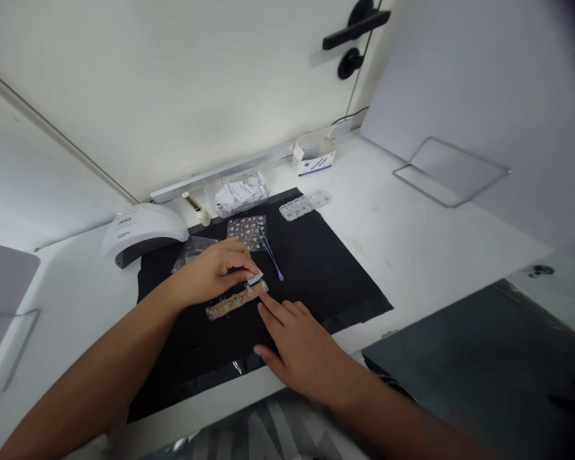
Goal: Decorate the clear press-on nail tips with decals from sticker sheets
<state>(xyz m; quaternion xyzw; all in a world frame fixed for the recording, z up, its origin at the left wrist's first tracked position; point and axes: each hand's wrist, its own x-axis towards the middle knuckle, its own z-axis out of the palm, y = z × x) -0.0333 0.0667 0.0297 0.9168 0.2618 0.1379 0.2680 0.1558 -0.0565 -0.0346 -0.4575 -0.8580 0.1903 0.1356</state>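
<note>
On a black mat [316, 268], the right hand [301, 348] lies flat and open, its fingertips touching the near right end of a tan strip of nail tips [236, 300]. Just beyond the strip, the left hand [215, 271] curls closed, pinching a small white pad [255, 277] against the strip's right end. Farther back from the strip lie a purple-tipped stick [272, 259], a sticker sheet [246, 228], a clear bead tray [305, 204], a white nail lamp [141, 231] and a small white box [314, 155].
</note>
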